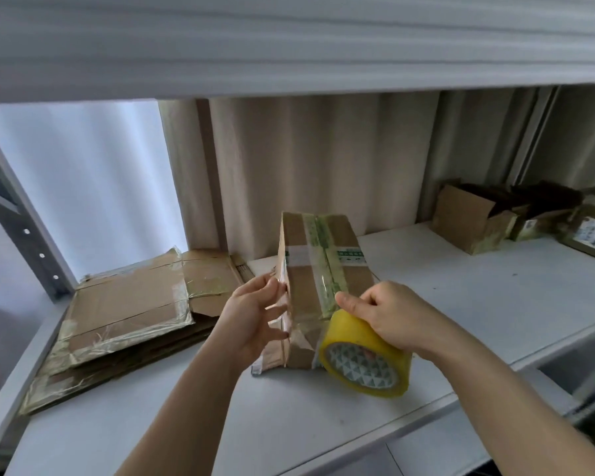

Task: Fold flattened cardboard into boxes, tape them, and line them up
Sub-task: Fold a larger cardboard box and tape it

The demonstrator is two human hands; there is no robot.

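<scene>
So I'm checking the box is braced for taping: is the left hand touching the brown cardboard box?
Touching. The head view shows the left hand with straight fingers pressed against the brown cardboard box's left side.

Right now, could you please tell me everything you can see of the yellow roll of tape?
The yellow roll of clear packing tape is a wide ring, with a white inner core printed with green triangles. It is held tilted, its open side facing the camera, at the near right corner of the brown cardboard box on the white shelf. The right hand grips it from above, thumb pressing tape onto the box. The left hand steadies the box's side.
</scene>
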